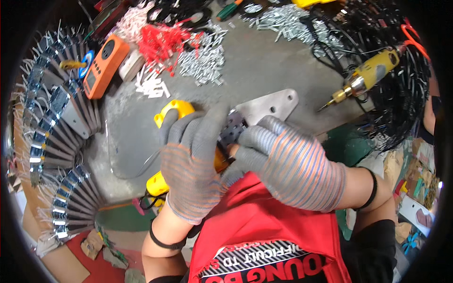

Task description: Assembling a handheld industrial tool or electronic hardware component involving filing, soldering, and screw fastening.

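Both my hands wear grey striped gloves and meet in front of my red apron. Between them lies a metal part with a grey tapered plate pointing to the far right, with holes near its tip, and a dark perforated section. My left hand is closed around the near left side of this part. My right hand pinches at its near edge, the fingertips partly hidden. Yellow plastic shows beyond my left fingers, and a yellow end shows beside my left wrist. Whether these yellow pieces join is hidden.
Rows of stacked metal parts with white wires curve along the left. An orange meter stands near piles of red sleeves and small metal pieces. A yellow power screwdriver lies right, beside black cables.
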Demonstrator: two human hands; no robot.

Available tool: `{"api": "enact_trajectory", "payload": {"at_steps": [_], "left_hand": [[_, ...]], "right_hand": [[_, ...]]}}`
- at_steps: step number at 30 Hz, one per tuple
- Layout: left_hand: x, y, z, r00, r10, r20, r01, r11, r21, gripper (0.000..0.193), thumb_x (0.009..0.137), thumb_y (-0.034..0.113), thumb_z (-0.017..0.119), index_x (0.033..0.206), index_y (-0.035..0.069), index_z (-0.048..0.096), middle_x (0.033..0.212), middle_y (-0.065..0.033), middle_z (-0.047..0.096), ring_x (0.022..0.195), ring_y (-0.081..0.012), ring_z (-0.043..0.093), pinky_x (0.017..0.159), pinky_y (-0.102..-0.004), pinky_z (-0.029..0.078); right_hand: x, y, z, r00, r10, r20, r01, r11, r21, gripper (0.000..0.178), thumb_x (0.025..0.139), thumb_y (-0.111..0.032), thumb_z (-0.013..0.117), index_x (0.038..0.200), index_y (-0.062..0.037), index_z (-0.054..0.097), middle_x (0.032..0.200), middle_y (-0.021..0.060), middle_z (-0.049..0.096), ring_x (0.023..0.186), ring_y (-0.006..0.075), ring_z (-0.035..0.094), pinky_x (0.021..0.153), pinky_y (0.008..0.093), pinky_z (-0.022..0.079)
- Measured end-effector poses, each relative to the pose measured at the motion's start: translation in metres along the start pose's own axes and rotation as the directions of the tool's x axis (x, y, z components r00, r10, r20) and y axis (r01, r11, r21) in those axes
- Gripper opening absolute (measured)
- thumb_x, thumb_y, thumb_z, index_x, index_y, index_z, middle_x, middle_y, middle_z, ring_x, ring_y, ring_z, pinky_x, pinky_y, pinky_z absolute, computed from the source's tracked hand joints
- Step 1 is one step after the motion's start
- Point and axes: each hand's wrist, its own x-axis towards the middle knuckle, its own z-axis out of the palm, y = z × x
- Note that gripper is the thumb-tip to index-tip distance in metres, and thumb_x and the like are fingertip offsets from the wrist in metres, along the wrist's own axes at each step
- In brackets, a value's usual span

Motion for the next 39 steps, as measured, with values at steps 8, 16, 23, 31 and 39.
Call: {"api": "enact_trajectory", "payload": {"at_steps": [8,16,23,31,39], "left_hand": [[-0.002,0.01,0.007,0.994,-0.032,-0.104,0.038,0.998,0.055,0.064,0.066,0.017,0.077,0.123,0.006,0.049,0.095,-0.0113,0.059,0.092,-0.0329,0.056,0.104,-0.0559,0.035],[-0.004,0.009,0.003,0.992,-0.052,-0.116,0.057,0.998,0.041,0.063,0.065,0.021,0.078,0.12,0.005,0.053,0.099,-0.0116,0.06,0.095,-0.032,0.058,0.1,-0.0547,0.038],[-0.003,0.008,-0.004,0.994,-0.044,-0.099,0.042,0.999,-0.024,0.071,0.061,0.011,0.081,0.124,0.004,0.049,0.1,-0.0136,0.06,0.095,-0.0353,0.057,0.102,-0.0556,0.037],[-0.001,0.005,0.004,0.994,-0.045,-0.102,0.043,0.999,-0.022,0.069,0.063,0.014,0.079,0.124,0.003,0.048,0.092,-0.0117,0.063,0.091,-0.0333,0.058,0.104,-0.0534,0.036],[-0.005,0.005,0.005,0.993,-0.067,-0.096,0.067,0.998,-0.006,0.066,0.064,0.019,0.079,0.122,0.003,0.053,0.105,-0.0108,0.06,0.098,-0.0317,0.057,0.099,-0.0539,0.039]], "right_hand": [[-0.083,0.078,-0.037,0.095,0.738,-0.669,-0.326,0.658,0.679,0.028,0.093,-0.024,0.057,0.109,-0.0007,0.06,0.087,0.0023,0.057,0.076,0.0081,0.054,0.073,0.0233,0.046],[-0.062,0.106,-0.039,0.023,0.722,-0.691,-0.347,0.654,0.672,0.03,0.092,-0.029,0.062,0.096,0.0003,0.06,0.087,0.0006,0.058,0.077,0.0066,0.052,0.066,0.0236,0.043],[-0.012,0.041,-0.071,0.671,0.493,-0.553,0.638,-0.005,0.77,0.057,0.09,-0.037,0.061,0.128,0.0011,0.044,0.097,0.0062,0.045,0.089,0.0161,0.05,0.08,0.0323,0.048],[0.005,0.037,-0.005,0.551,0.823,-0.14,0.526,-0.212,0.824,0.041,0.093,-0.025,0.056,0.124,0.0006,0.049,0.103,0.0103,0.057,0.097,0.0258,0.056,0.083,0.0364,0.051],[0.011,0.029,0.016,0.508,0.86,-0.047,0.475,-0.234,0.848,0.039,0.095,-0.028,0.055,0.122,-0.0005,0.053,0.1,0.0085,0.061,0.096,0.0198,0.059,0.083,0.0359,0.051]]}}
